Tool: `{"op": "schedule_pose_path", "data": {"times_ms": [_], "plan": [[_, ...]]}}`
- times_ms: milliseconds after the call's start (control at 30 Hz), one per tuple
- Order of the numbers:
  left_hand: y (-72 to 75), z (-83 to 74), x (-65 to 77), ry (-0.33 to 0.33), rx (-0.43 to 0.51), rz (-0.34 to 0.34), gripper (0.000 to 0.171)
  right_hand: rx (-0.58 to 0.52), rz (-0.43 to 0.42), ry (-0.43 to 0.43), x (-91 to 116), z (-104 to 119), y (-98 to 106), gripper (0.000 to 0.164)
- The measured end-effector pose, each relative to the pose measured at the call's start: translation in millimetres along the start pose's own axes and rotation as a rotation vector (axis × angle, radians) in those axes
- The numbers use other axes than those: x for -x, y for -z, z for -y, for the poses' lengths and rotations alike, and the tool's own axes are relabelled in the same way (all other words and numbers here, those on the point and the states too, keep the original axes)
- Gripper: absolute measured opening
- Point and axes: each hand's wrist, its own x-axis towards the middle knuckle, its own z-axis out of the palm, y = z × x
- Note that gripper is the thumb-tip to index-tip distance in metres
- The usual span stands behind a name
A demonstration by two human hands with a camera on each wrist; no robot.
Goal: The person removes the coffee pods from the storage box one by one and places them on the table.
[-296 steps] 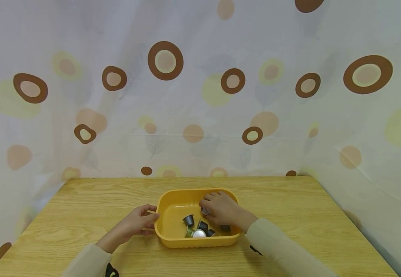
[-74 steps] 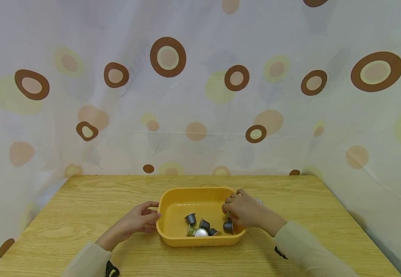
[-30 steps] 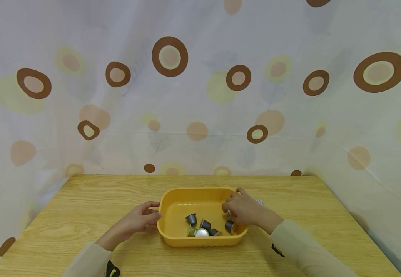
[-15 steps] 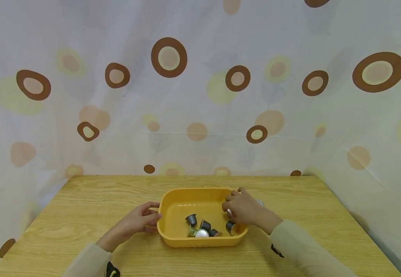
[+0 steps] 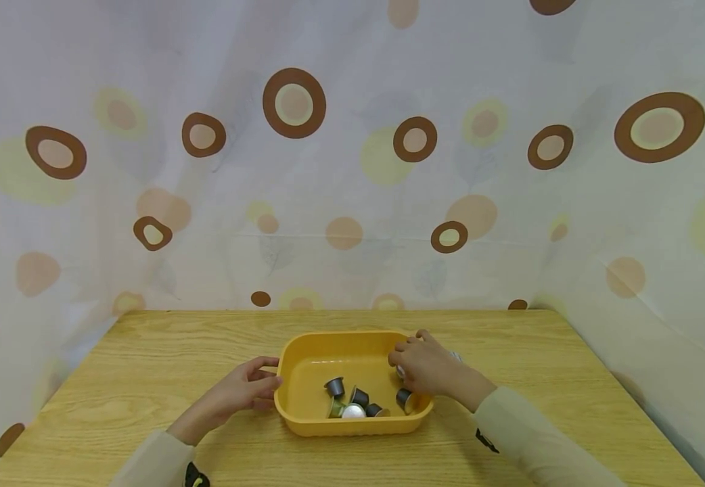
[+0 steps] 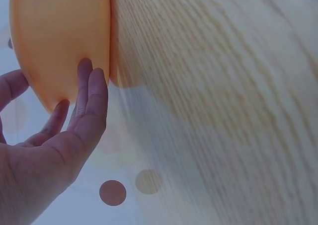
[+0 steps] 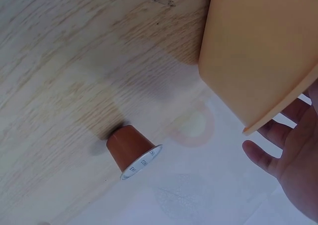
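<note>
A yellow plastic tray point(image 5: 304, 425) stands on the table with several coffee capsules inside, among them a dark grey one point(image 5: 335, 387), a green one point(image 5: 335, 407) and one showing its silver lid point(image 5: 354, 410). My left hand point(image 5: 239, 392) rests at the tray's left end; in the left wrist view its extended fingers point(image 6: 98, 88) touch the outer wall. Reaching over the right rim, my right hand point(image 5: 425, 365) pinches a capsule point(image 5: 400, 371), mostly hidden under the fingers. Just in front of it lies a dark capsule point(image 5: 404, 400) on its side.
Outside the tray, beyond my right wrist, a copper-brown capsule point(image 7: 130, 148) with a silver lid lies on the wooden table point(image 5: 194, 338). Patterned cloth point(image 5: 352, 270) hangs along the back and both sides.
Since the oldest frame my right hand has moved from the tray's middle to its right end, and a capsule now lies outside. The nearby dark capsule has tipped. My left hand stays put.
</note>
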Motion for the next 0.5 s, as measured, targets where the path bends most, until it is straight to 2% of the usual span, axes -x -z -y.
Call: {"op": "schedule_pose_path", "data": {"times_ms": [233,500], "plan": [[0.1,-0.4,0.2,0.004,0.0,0.003,0.057,0.006,-0.011,0.026,0.0,-2.7,8.3,0.02],[0.1,0.7,-0.6,0.006,0.001,0.0,0.058,-0.007,-0.105,0.041,2.0,-7.4,17.6,0.021]]}}
